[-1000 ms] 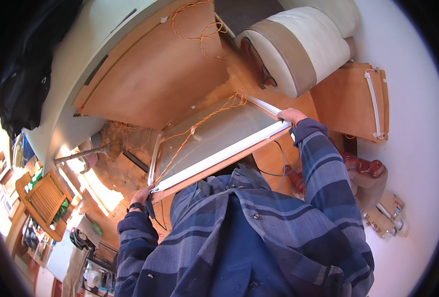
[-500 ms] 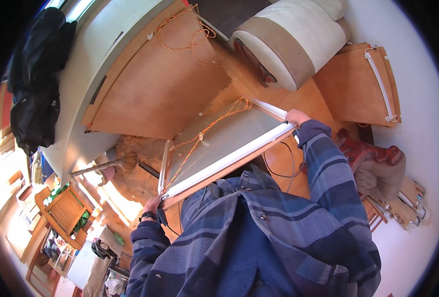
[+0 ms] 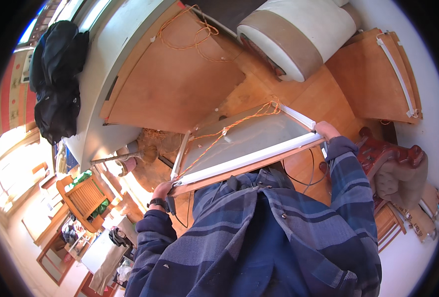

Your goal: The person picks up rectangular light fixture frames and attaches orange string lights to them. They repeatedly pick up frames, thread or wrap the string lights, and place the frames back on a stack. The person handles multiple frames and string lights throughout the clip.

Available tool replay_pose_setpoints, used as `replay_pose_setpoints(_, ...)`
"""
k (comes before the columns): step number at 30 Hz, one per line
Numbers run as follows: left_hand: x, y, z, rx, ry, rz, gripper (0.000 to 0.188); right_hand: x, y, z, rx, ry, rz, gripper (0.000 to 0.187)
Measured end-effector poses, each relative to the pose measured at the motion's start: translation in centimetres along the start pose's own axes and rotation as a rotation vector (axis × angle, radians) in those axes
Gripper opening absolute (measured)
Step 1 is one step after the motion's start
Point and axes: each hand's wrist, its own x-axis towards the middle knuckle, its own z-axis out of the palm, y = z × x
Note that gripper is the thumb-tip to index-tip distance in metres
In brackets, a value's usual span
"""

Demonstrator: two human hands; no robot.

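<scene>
I hold a flat rectangular panel with a white frame (image 3: 244, 159) and a pale grey face level in front of my chest. My left hand (image 3: 163, 190) grips its near left corner; a dark watch sits on that wrist. My right hand (image 3: 325, 130) grips its near right corner. Thin orange string (image 3: 229, 127) trails loosely across the panel's face and off its far corner. My blue plaid shirt fills the lower part of the view and hides what lies under the panel's near edge.
A large wooden board (image 3: 175, 84) with a coil of orange string leans against a pale wall. A rolled white and tan mattress (image 3: 298, 37) lies beyond. A dark red armchair (image 3: 392, 163) stands right, a wooden chair (image 3: 83, 198) left, a black jacket (image 3: 56, 79) hangs.
The view has swung, so the room shifted down and right in the picture. Both hands have kept their grip on the panel's near corners.
</scene>
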Motion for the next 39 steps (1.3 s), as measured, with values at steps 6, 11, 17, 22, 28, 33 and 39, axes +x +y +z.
replay_pose_setpoints(6,-1.8,8.2,0.8,0.763,-0.029,0.660,0.035,-4.6,11.5,7.0,0.258,0.025,0.219,0.037)
replay_pose_setpoints(11,-3.4,19.0,3.6,0.868,-0.037,0.704,0.039,-13.1,19.0,17.0,0.880,0.187,0.441,0.035)
replay_pose_setpoints(17,-4.9,34.9,10.6,0.868,0.099,0.376,0.063,-20.3,25.3,31.1,1.080,0.203,0.690,0.043)
replay_pose_setpoints(22,-9.6,47.2,19.0,1.129,0.067,0.583,0.055,-28.5,26.3,39.2,1.196,0.059,0.841,0.041)
replay_pose_setpoints(28,-11.8,59.4,30.7,1.534,0.031,0.817,0.054,-35.5,18.9,45.2,1.361,0.137,0.849,0.042)
replay_pose_setpoints(33,-10.7,69.7,40.6,1.909,-0.111,1.116,0.047,-35.8,14.3,48.9,1.763,0.150,1.177,0.044)
replay_pose_setpoints(39,-16.9,79.1,51.9,2.052,-0.031,1.059,0.038,-34.5,10.8,45.8,1.964,0.323,1.213,0.036)
